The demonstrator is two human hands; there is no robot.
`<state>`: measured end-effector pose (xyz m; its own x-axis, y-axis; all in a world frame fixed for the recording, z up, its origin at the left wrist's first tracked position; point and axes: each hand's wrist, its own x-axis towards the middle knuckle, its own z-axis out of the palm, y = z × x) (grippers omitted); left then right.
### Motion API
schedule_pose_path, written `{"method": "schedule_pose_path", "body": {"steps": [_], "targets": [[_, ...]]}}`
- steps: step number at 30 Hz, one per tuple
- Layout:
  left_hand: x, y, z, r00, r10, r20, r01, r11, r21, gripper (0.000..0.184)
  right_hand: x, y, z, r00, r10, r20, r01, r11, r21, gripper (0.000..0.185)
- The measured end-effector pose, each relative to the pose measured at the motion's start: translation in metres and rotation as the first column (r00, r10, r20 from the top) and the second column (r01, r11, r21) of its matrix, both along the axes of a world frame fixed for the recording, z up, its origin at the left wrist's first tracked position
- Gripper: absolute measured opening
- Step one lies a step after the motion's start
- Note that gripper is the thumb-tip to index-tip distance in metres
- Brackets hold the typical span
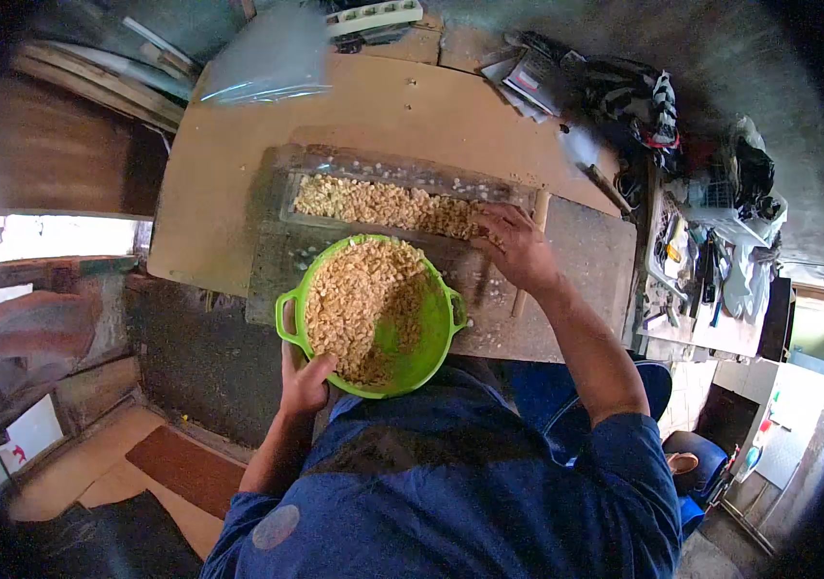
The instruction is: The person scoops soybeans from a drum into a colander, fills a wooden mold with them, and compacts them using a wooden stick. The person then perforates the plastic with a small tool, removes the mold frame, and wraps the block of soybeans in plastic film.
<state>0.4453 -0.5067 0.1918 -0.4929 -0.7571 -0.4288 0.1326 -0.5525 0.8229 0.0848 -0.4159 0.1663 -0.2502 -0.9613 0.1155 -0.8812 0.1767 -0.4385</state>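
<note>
My left hand (307, 384) grips the near left edge of a green two-handled bowl (434, 338), thumb over the rim. Pale, lumpy pieces (354, 294), perhaps nuts or puffed grain, fill much of it, heaped to the left; the right inner wall shows bare. Just beyond the bowl lies a long, narrow, clear-edged tray (289, 198) with a layer of the same pieces (388, 205). At its right end my right hand (520, 249) rests on the pieces, fingers bent and slightly apart. Its fingertips are partly hidden, and I see nothing held.
A stained board (586, 261) lies under the tray on a brown tabletop (373, 106). Right of the tray is a wooden strip (540, 207). A plastic sheet (272, 58) and a power strip (373, 17) sit at the back. Bags and clutter (624, 96) crowd the far right.
</note>
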Motion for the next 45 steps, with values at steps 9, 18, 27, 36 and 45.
{"method": "schedule_pose_path", "body": {"steps": [9, 18, 27, 36, 45], "targets": [[-0.001, 0.001, 0.001, 0.999, 0.019, -0.043, -0.02, 1.0, -0.01, 0.103, -0.012, 0.016, 0.001, 0.994, -0.103, 0.037, 0.103, 0.994, -0.017, 0.024], [-0.004, 0.001, 0.006, 0.998, 0.016, -0.063, -0.014, 0.999, 0.037, 0.104, -0.023, 0.021, 0.006, 0.971, -0.216, -0.104, 0.231, 0.958, 0.167, 0.026], [-0.004, 0.0, 0.003, 1.0, 0.008, -0.012, -0.008, 1.0, -0.017, 0.102, -0.032, 0.028, 0.009, 0.936, -0.339, -0.091, 0.346, 0.935, 0.083, 0.028], [0.003, 0.002, -0.016, 1.0, -0.029, 0.006, 0.029, 0.99, -0.139, 0.099, -0.026, 0.043, 0.018, 0.951, -0.308, -0.003, 0.299, 0.92, 0.253, 0.029], [0.006, 0.003, -0.019, 1.0, 0.0, 0.003, 0.001, 0.995, -0.1, 0.102, -0.024, 0.044, 0.009, 0.957, -0.282, -0.07, 0.289, 0.949, 0.126, 0.028]]}}
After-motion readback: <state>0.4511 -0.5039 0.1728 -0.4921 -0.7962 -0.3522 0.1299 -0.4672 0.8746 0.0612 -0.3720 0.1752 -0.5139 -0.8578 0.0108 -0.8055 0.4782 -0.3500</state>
